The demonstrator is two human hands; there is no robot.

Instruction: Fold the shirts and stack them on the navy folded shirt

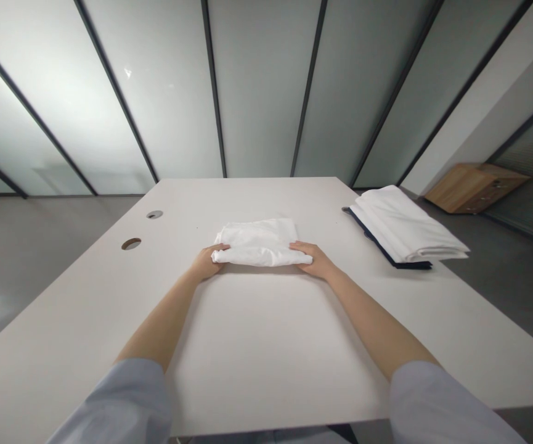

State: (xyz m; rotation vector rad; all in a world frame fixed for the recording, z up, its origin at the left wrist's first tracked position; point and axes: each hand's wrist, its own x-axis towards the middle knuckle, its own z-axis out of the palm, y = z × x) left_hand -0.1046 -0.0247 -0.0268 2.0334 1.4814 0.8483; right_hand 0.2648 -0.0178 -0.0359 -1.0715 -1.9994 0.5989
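A folded white cloth (pixel 259 240) lies on the white table (pixel 275 345), its near edge rolled or folded over into a thick band. My left hand (pixel 209 262) grips the left end of that band, thumb on top and the other fingers tucked beneath. At the right end my right hand (pixel 313 259) holds the cloth the same way, with its fingers partly hidden under the fabric. The cloth's exact kind cannot be made out.
A stack of folded white fabric (pixel 405 222) rests on dark navy folded fabric (pixel 411 266) at the table's right edge, partly overhanging. Two round cable holes are at the left, one open (pixel 131 244), one with a grommet (pixel 154 214). A wooden cabinet (pixel 474 185) stands beyond, right.
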